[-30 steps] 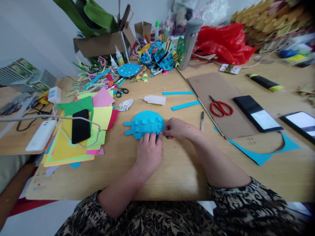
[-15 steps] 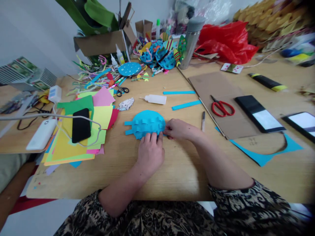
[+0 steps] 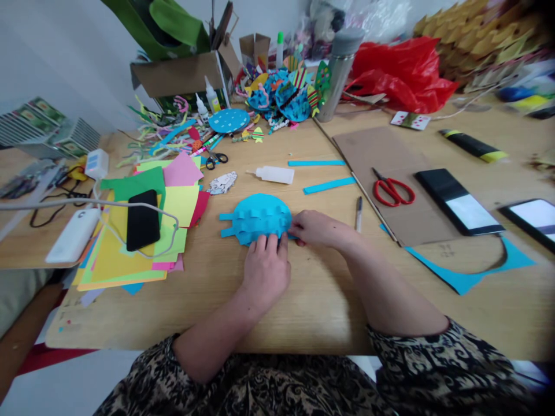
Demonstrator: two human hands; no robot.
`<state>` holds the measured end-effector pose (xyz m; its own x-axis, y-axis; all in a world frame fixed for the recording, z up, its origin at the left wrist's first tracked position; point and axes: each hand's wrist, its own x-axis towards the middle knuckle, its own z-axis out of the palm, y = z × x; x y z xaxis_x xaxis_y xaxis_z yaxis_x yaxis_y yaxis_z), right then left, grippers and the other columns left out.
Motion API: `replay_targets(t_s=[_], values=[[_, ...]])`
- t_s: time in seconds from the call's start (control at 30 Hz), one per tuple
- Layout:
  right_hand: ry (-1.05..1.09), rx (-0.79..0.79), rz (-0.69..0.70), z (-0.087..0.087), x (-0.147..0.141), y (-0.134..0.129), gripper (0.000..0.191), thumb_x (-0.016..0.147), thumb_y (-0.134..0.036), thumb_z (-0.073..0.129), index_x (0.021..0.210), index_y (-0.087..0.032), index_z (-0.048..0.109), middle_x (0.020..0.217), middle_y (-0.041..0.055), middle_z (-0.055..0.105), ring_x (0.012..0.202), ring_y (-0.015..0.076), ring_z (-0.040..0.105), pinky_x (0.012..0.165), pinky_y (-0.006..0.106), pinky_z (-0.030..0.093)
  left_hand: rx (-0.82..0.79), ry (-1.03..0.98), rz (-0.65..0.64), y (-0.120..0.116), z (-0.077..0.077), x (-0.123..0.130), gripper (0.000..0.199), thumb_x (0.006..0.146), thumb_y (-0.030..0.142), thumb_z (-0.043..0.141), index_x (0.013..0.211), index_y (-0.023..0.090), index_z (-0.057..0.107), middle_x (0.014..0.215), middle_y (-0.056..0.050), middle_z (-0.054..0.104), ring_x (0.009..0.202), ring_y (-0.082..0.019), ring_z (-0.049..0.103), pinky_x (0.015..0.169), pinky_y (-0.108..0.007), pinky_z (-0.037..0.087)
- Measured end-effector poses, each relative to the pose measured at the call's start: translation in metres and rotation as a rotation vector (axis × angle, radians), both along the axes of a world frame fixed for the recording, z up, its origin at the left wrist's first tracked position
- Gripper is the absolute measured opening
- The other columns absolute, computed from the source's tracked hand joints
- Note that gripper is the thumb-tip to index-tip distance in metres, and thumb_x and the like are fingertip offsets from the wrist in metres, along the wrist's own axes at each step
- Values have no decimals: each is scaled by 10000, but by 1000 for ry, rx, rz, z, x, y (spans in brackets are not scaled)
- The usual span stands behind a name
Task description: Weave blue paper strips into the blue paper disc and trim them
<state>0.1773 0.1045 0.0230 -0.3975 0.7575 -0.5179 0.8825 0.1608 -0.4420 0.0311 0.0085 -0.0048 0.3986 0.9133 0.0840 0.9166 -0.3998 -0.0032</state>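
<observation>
A rounded blue paper cut-out [image 3: 260, 207] lies flat on the table, with rows of raised, looped paper strips across it and two strip ends sticking out at its left. My left hand [image 3: 265, 268] presses its bent fingertips onto the lower edge, holding the cut-out down. At the right edge my right hand [image 3: 314, 227] is closed in a pinch on a blue paper strip, whose end shows just under the fingers. The fingers hide most of that strip. Above the cut-out lies a white glue bottle [image 3: 275, 174]. Two loose blue strips [image 3: 328, 185] rest to the upper right.
Coloured paper sheets [image 3: 117, 260] with a black phone [image 3: 143, 221] lie left. Red-handled scissors [image 3: 393, 190] rest on cardboard [image 3: 381, 150] at right, near a pen [image 3: 359, 214] and another phone [image 3: 459, 202]. A steel flask [image 3: 340, 75] and paper crafts stand behind. Another person's arm shows at far left.
Almost nothing differs. Both hands keep their places on the blue cut-out, and the whole view has shifted very slightly.
</observation>
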Motion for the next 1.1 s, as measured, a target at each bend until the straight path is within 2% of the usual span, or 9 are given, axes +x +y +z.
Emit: replay_targets(t_s=[0.33,0.7,1.1], values=[[13,13,6,0,1,0,259,832,-241,525,608,-162,628,656,56,676,566,141,571,551,242,366,0,-12,8,-2,-1,0,478,864,216,491,1335,133,488,983,-105,562,914,-256,466,742,-404,432],[-12,40,42,0,-1,-1,321,865,-263,473,602,-163,628,631,50,663,544,136,550,547,254,353,71,-2,35,-6,-9,5,474,856,179,492,1323,96,485,1024,-116,556,903,-243,464,720,-383,430],[31,6,-4,0,1,-2,326,865,-281,453,596,-167,598,635,52,671,557,135,567,557,242,369,30,-54,54,-5,-5,5,541,825,244,546,1342,105,471,972,-100,554,891,-246,467,728,-399,425]])
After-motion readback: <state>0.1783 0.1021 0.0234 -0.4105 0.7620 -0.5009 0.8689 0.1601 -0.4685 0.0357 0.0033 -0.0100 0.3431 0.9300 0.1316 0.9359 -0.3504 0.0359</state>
